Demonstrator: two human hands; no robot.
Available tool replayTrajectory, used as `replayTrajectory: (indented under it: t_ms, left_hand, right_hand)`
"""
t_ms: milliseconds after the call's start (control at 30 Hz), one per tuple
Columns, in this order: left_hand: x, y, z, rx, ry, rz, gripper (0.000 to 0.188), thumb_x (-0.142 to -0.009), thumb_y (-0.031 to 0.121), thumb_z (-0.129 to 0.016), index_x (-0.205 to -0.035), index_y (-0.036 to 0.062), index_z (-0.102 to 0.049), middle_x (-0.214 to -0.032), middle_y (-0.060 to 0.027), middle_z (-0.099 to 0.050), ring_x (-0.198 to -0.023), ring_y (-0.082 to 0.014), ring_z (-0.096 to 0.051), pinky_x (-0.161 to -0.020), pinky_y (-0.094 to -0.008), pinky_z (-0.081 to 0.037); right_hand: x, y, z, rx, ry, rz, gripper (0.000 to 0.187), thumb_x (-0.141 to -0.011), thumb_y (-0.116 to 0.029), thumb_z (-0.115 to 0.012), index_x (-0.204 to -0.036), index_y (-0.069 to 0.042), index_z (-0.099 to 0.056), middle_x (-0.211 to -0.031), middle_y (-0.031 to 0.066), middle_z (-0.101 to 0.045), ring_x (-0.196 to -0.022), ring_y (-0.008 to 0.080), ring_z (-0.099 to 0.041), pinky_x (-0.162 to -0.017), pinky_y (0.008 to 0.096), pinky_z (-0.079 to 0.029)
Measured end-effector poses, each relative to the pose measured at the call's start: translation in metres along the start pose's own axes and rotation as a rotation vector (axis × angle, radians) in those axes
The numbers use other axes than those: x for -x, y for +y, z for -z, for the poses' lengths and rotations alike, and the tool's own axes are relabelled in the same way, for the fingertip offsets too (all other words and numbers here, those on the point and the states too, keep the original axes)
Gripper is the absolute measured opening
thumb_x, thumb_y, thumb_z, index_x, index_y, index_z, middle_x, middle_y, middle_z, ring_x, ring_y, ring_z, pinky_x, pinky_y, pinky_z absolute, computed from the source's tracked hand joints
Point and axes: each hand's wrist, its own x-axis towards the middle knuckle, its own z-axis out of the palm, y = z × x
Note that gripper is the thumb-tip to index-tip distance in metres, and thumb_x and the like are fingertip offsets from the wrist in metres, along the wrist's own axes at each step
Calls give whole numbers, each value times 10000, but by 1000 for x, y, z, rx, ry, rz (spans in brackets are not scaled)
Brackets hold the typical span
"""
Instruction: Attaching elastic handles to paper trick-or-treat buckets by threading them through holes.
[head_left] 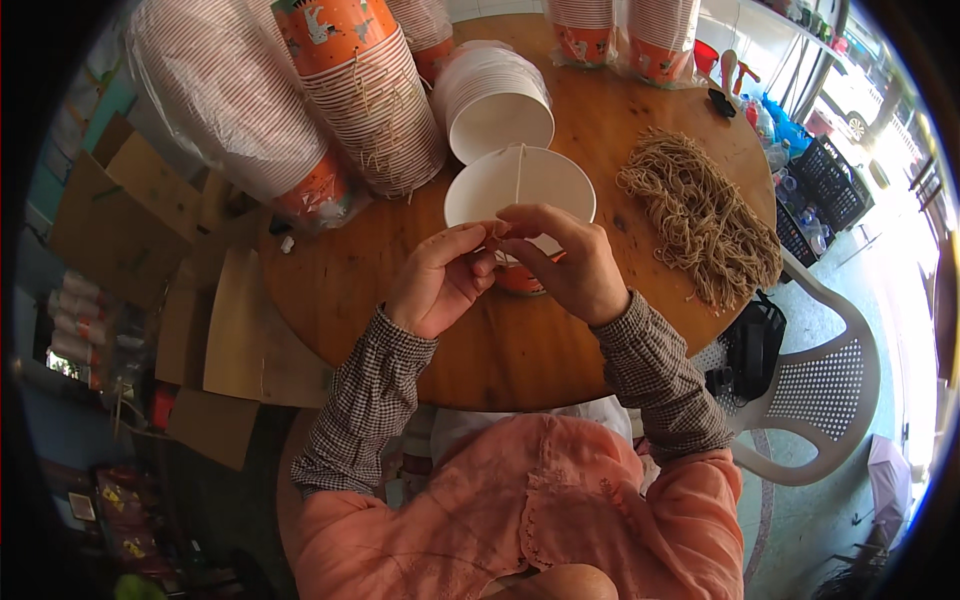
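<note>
Close in front of me on the round wooden table (480, 360) stands a paper bucket (470, 190), white inside with an orange outer wall. A thin pale cord (520, 172) runs from its far rim across the opening toward my fingers. My left hand (437, 282) and my right hand (570, 262) meet above the near rim. Both are closed, thumbs and fingertips pinched together on the cord's near end. The fingers partly hide that end, so I cannot tell whether it is knotted.
A heap of tan cords (700, 215) lies at the right. Beyond the bucket rests a tipped stack of white buckets (500, 125). Tall orange-patterned bucket stacks (375, 110) stand at the left. Cardboard boxes (235, 320) are beside the table, and a plastic chair (825, 385) is at the right.
</note>
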Motion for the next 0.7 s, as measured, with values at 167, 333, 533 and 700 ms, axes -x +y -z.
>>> replayTrajectory:
  t_ms: [167,333,533,700]
  left_hand:
    - [6,-2,-5,-93,10,-51,235,-951,107,-536,-1116,-37,-623,-922,-53,-656,-714,-107,-600,-649,-238,-497]
    - [10,-11,-18,-349,195,-206,197,-938,97,-587,-1078,-36,-627,-860,-58,-665,-678,-92,-620,-604,-217,-515]
    - [9,-21,-12,-676,223,-347,136,-930,83,-600,-1020,-16,-621,-831,-33,-637,-648,-85,-601,-578,-216,-494]
    - [11,-26,-15,-720,237,-399,107,-928,92,-610,-971,-6,-616,-752,-21,-626,-613,-66,-582,-557,-198,-475]
  right_hand:
    - [-1,5,2,77,-13,124,170,-836,-7,-660,-1005,-23,-666,-895,96,-693,-812,201,-687,-696,304,-546]
    - [-2,5,4,170,39,83,104,-822,-53,-649,-925,-64,-653,-778,88,-667,-744,268,-661,-647,350,-529]
    - [-2,7,6,164,32,79,84,-832,-63,-642,-917,-61,-645,-806,95,-668,-760,275,-664,-658,355,-533]
    - [-4,5,10,213,53,76,104,-833,-42,-652,-937,-38,-643,-828,104,-667,-750,237,-669,-651,319,-531]
